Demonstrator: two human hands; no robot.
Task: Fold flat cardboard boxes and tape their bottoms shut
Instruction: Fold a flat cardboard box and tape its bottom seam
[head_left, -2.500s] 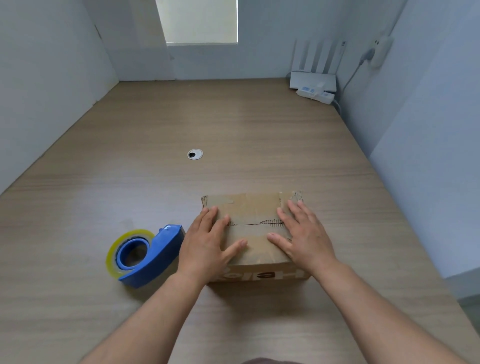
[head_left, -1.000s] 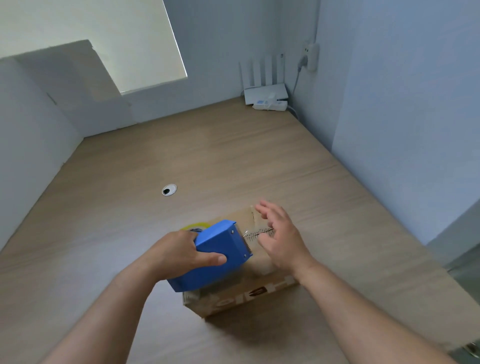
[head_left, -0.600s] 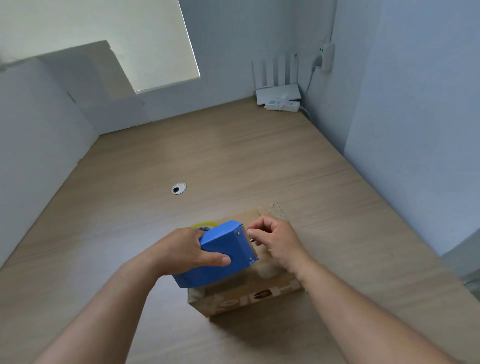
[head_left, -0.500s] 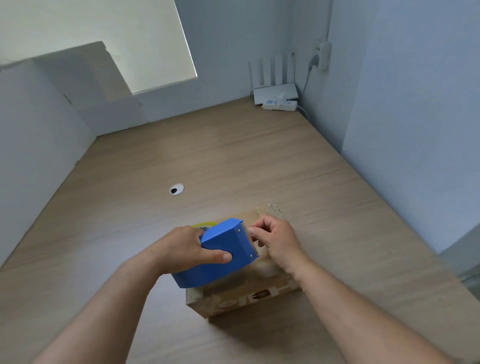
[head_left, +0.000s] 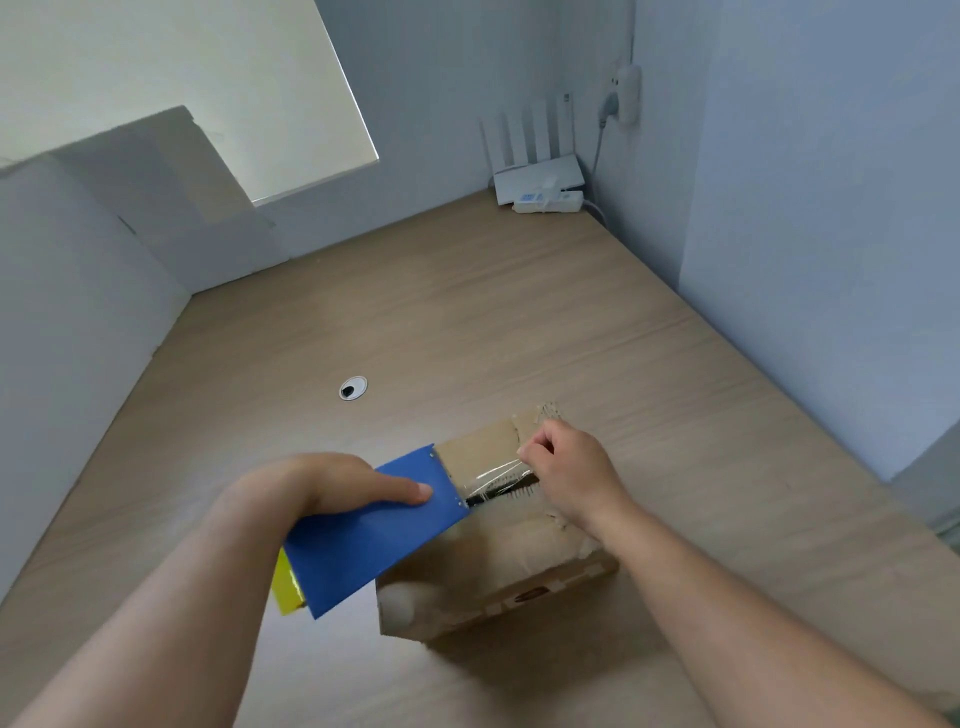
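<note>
A small brown cardboard box (head_left: 498, 582) stands on the wooden table with its folded flaps facing up. My left hand (head_left: 332, 486) grips a blue tape dispenser (head_left: 379, 530) with a yellow roll, held over the box's left side. A short stretch of clear tape (head_left: 496, 475) runs from the dispenser's toothed edge across the top of the box. My right hand (head_left: 571, 470) pinches the free end of that tape above the flap seam, near the box's far right corner.
The wooden table (head_left: 519, 322) is walled in on the left, back and right. A white router (head_left: 537, 176) and a power strip (head_left: 548, 202) sit in the far right corner. A round cable hole (head_left: 353, 387) lies beyond the box.
My left hand picked up the dispenser from the table and brought it over the box. My right hand took the tape end and has now drawn a strip out to the right.
</note>
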